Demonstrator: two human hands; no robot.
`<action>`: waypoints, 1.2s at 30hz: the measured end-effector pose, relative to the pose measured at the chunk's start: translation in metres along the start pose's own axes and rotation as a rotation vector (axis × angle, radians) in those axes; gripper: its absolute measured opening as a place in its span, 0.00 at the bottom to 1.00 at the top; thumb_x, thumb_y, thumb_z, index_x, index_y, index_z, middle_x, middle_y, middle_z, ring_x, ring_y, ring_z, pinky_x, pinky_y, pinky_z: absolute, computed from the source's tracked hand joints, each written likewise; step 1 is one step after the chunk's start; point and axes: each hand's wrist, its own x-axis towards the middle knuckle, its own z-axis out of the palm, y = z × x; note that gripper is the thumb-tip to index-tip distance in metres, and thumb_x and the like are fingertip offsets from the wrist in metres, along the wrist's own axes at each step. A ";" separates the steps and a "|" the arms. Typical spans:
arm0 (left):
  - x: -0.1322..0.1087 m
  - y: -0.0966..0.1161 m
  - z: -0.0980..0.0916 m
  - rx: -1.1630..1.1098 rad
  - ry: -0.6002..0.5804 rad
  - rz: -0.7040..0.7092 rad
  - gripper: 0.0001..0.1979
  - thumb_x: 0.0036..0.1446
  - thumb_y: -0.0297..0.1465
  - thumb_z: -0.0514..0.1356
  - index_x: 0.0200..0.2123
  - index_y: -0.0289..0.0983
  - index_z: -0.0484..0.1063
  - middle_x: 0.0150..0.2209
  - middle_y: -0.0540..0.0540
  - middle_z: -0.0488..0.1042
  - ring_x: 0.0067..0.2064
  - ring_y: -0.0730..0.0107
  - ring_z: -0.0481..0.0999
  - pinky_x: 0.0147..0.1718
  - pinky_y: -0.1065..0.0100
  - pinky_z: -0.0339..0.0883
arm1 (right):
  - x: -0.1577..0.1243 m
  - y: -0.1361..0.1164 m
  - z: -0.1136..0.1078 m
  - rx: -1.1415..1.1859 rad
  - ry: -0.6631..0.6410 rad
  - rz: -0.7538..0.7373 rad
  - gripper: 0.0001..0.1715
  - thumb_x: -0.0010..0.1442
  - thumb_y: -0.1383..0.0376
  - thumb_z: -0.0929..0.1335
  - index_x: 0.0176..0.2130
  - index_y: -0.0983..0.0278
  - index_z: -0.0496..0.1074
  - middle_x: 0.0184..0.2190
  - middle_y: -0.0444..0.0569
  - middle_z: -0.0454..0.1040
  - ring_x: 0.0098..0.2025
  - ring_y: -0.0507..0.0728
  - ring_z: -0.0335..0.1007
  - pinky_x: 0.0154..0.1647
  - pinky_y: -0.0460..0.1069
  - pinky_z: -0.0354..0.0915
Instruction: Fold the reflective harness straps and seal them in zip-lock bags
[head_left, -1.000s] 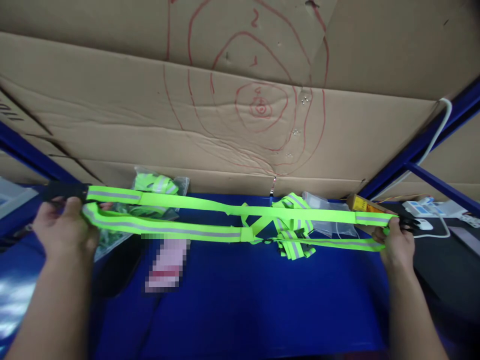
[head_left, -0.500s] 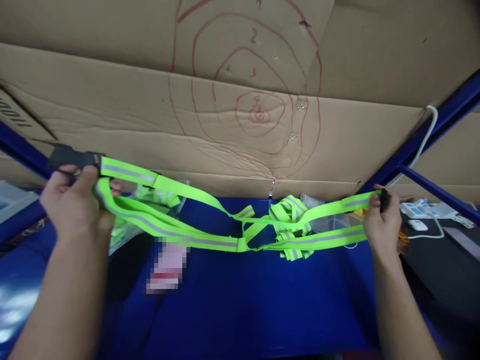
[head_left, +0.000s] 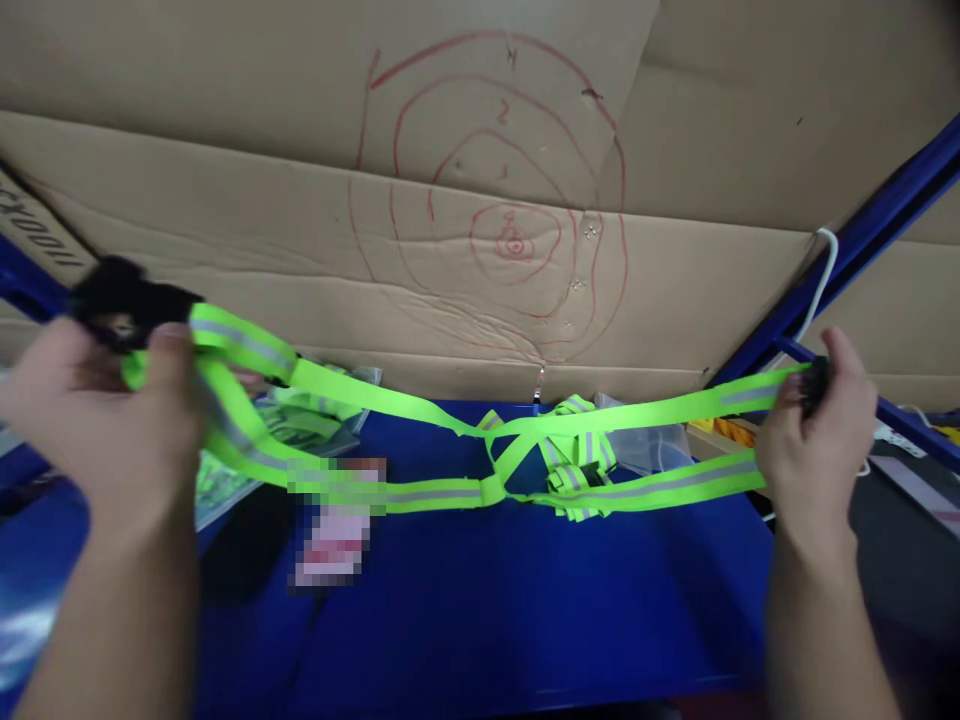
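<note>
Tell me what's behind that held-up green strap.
Behind the strap: a bundle of green webbing, clear plastic bags and a cardboard panel. It covers parts of the bundle and bags, so those parts cannot be seen.

Blue bench (head_left: 480,620) spreads across 6 o'clock. A creased cardboard panel (head_left: 262,220) stands behind it, bearing at 12 o'clock a red hand-drawn target (head_left: 515,245) of uneven rings and numerals. A lettered cardboard piece (head_left: 34,235) sits between 9 and 10 o'clock. A blue metal post (head_left: 862,235) slants between 2 and 3 o'clock, a white cable (head_left: 823,280) beside it near 3. A clear plastic bag (head_left: 652,450) lies near 4 o'clock. Between 7 and 8 o'clock rests a pink-and-white item (head_left: 330,550), pixelated past identifying.
</note>
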 end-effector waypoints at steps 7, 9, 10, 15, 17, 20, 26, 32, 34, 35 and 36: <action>-0.081 0.117 0.054 0.319 -0.611 0.490 0.30 0.65 0.23 0.51 0.70 0.39 0.58 0.55 0.39 0.78 0.45 0.59 0.82 0.45 0.63 0.76 | -0.014 -0.152 0.023 -0.063 -0.465 0.046 0.38 0.65 0.69 0.59 0.71 0.52 0.52 0.50 0.55 0.65 0.32 0.56 0.70 0.34 0.53 0.68; -0.099 0.130 0.070 0.356 -0.708 0.484 0.33 0.64 0.21 0.50 0.72 0.41 0.53 0.63 0.38 0.71 0.43 0.60 0.83 0.43 0.63 0.77 | -0.023 -0.178 0.036 -0.044 -0.580 -0.011 0.37 0.68 0.68 0.58 0.72 0.53 0.50 0.51 0.56 0.64 0.31 0.55 0.70 0.34 0.52 0.69; -0.106 0.133 0.075 0.377 -0.746 0.481 0.34 0.64 0.21 0.49 0.72 0.42 0.51 0.65 0.38 0.68 0.42 0.60 0.83 0.41 0.63 0.78 | -0.026 -0.186 0.043 -0.032 -0.621 -0.032 0.37 0.68 0.68 0.57 0.73 0.54 0.48 0.52 0.56 0.64 0.32 0.55 0.71 0.34 0.52 0.70; -0.119 0.132 0.082 0.468 -0.851 0.530 0.37 0.62 0.19 0.49 0.73 0.38 0.49 0.68 0.36 0.63 0.42 0.57 0.84 0.35 0.64 0.79 | -0.035 -0.196 0.064 -0.025 -0.715 -0.030 0.37 0.69 0.69 0.56 0.74 0.57 0.44 0.55 0.60 0.63 0.34 0.57 0.75 0.37 0.54 0.71; -0.120 0.129 0.082 0.492 -0.857 0.537 0.36 0.62 0.19 0.49 0.73 0.36 0.49 0.68 0.35 0.61 0.42 0.56 0.84 0.35 0.63 0.79 | -0.036 -0.195 0.068 -0.031 -0.724 -0.010 0.36 0.70 0.68 0.55 0.74 0.59 0.44 0.54 0.61 0.64 0.35 0.58 0.76 0.39 0.55 0.72; -0.122 0.127 0.083 0.512 -0.867 0.532 0.36 0.63 0.19 0.49 0.73 0.37 0.49 0.68 0.33 0.61 0.42 0.56 0.84 0.35 0.63 0.80 | -0.038 -0.197 0.072 -0.044 -0.752 -0.002 0.36 0.71 0.67 0.55 0.74 0.59 0.42 0.55 0.62 0.63 0.36 0.59 0.77 0.39 0.55 0.72; -0.127 0.124 0.087 0.485 -0.886 0.532 0.35 0.63 0.20 0.49 0.73 0.39 0.50 0.67 0.30 0.63 0.43 0.57 0.84 0.36 0.63 0.80 | -0.039 -0.202 0.074 -0.069 -0.828 0.019 0.39 0.67 0.70 0.56 0.73 0.64 0.42 0.58 0.65 0.62 0.39 0.62 0.78 0.40 0.57 0.73; -0.131 0.130 0.089 0.534 -0.916 0.522 0.34 0.64 0.20 0.48 0.72 0.37 0.50 0.67 0.30 0.62 0.42 0.55 0.84 0.35 0.60 0.80 | -0.035 -0.197 0.074 -0.083 -0.889 0.043 0.39 0.66 0.72 0.57 0.73 0.68 0.44 0.58 0.68 0.62 0.43 0.65 0.79 0.41 0.59 0.73; -0.132 0.133 0.091 0.578 -0.938 0.551 0.34 0.63 0.19 0.47 0.72 0.36 0.50 0.68 0.29 0.61 0.40 0.55 0.84 0.35 0.59 0.80 | -0.036 -0.196 0.074 -0.091 -0.890 0.046 0.37 0.67 0.72 0.57 0.72 0.70 0.45 0.57 0.68 0.63 0.44 0.66 0.79 0.42 0.59 0.73; -0.131 0.135 0.092 0.603 -0.945 0.573 0.35 0.63 0.18 0.46 0.72 0.35 0.50 0.68 0.28 0.61 0.38 0.55 0.84 0.34 0.59 0.80 | -0.037 -0.197 0.074 -0.093 -0.886 0.044 0.36 0.67 0.72 0.56 0.72 0.70 0.45 0.57 0.69 0.63 0.44 0.66 0.79 0.41 0.59 0.74; -0.131 0.136 0.093 0.629 -0.948 0.599 0.35 0.62 0.18 0.45 0.72 0.34 0.49 0.68 0.27 0.60 0.37 0.56 0.84 0.34 0.59 0.80 | -0.038 -0.197 0.074 -0.093 -0.881 0.042 0.36 0.68 0.72 0.56 0.72 0.71 0.45 0.57 0.70 0.63 0.44 0.66 0.79 0.41 0.59 0.74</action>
